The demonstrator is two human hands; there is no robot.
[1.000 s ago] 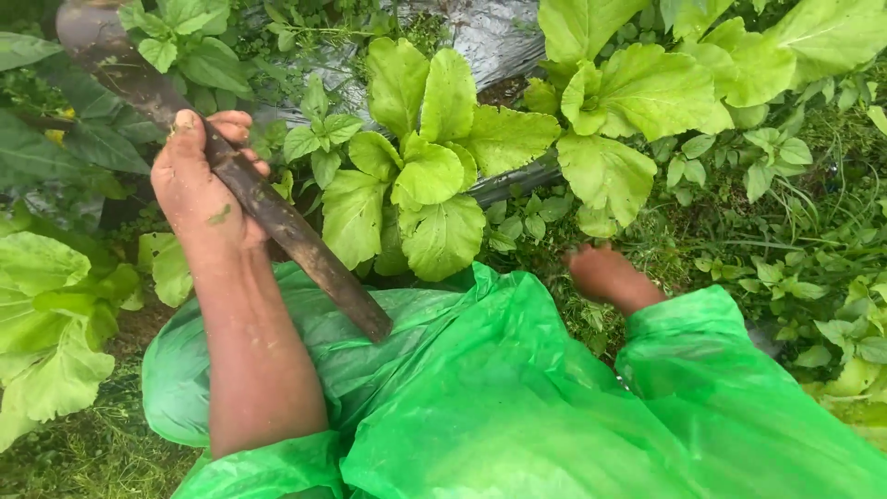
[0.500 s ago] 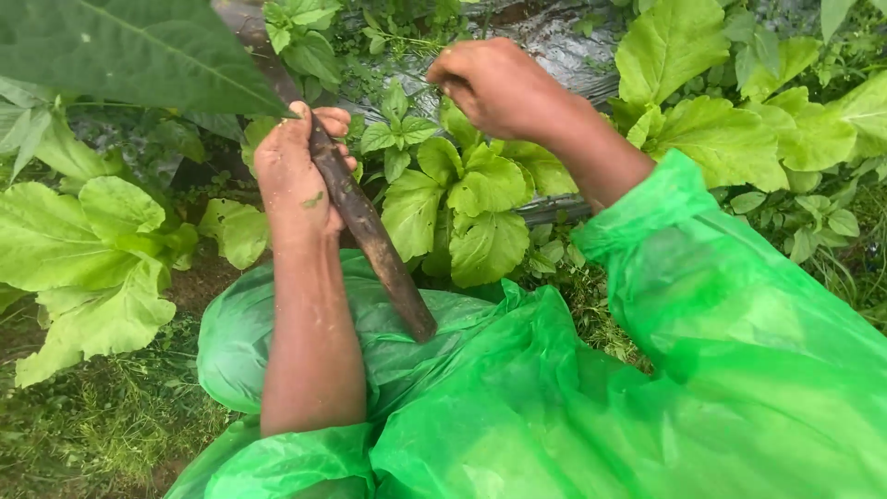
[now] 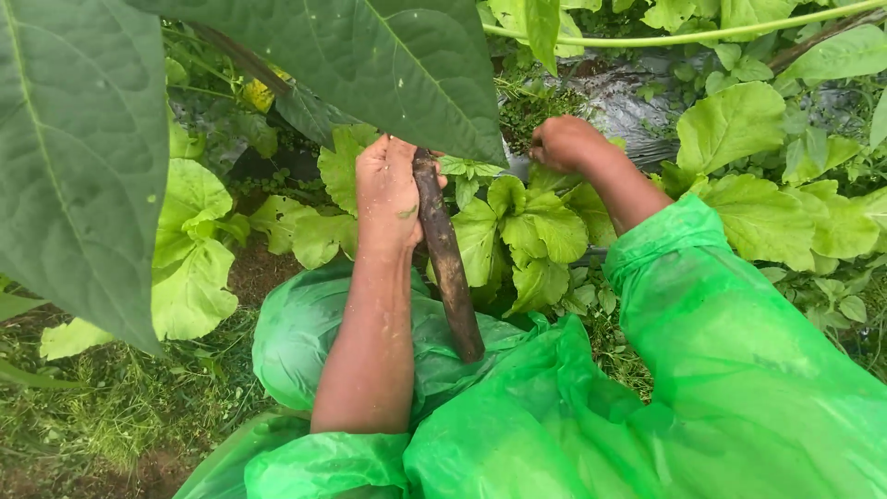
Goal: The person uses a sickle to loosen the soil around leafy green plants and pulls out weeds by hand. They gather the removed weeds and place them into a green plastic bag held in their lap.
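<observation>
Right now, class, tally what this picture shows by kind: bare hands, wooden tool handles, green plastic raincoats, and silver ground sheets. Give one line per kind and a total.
Bare hands: 2 (left hand, right hand)
Dark wooden handle, gripped by the left hand: 1
Green plastic raincoat: 1
Silver ground sheet: 1
Total: 5

Soft, even daylight, no hard shadows. Glossy bright green plastic raincoat (image 3: 702, 370) at 5 o'clock shows mild sheen. Silvery plastic ground sheet (image 3: 628, 106) at 1 o'clock glares faintly. Large dark green leaf (image 3: 83, 157) at 10 o'clock sits close, slightly soft; soil beneath is dim.
</observation>
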